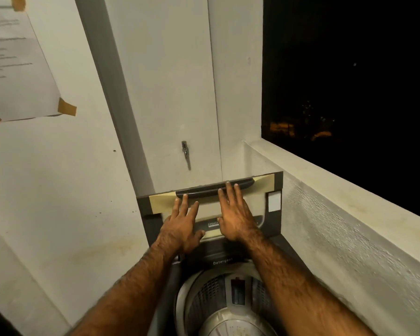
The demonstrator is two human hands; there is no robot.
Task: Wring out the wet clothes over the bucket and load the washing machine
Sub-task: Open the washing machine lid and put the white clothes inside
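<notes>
A top-loading washing machine stands in a corner with its dark lid (274, 187) raised upright against the wall. Both palms lie flat on the lid's face, fingers spread. My left hand (183, 224) rests low on the left. My right hand (233, 214) is beside it, fingertips touching the dark lid handle (201, 189). Below my forearms the steel drum (218, 309) is open, and no clothes show in the visible part. A "Detergent" label (223, 261) sits on the rim. No bucket or wet clothes are in view.
White walls close in on the left and behind the machine. A water tap (185, 151) sticks out of the back wall above the lid. A taped paper notice (17, 69) hangs at the left. A low parapet ledge (337, 197) runs along the right under a dark opening.
</notes>
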